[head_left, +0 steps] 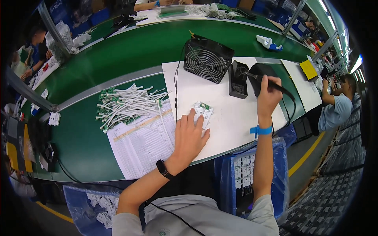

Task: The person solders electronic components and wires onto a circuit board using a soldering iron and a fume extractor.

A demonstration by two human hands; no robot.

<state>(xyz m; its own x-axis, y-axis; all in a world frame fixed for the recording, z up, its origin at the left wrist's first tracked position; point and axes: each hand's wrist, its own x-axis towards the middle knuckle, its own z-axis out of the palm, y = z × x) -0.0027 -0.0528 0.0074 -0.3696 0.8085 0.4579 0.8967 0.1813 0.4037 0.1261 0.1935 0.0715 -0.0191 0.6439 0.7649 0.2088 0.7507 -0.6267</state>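
Note:
My right hand [269,98] is closed round a soldering iron [253,75], whose tip points left into a black soldering iron stand [238,89]. A dark cable runs from the iron down the right side. My left hand [189,137] lies with its fingers spread on a small white plastic part [205,114] with a bit of green circuit board at its top. That part rests on a white board [220,135]. Left of the hand is a pile of white cables with small green circuit boards [132,104], partly over a printed sheet [143,143].
A black fan with a wire grille [206,61] stands behind the parts. A blue-lined bin [281,177] of white parts is below right, another [78,204] below left. A white and blue device [269,42] lies on the green surface beyond. Other people work around.

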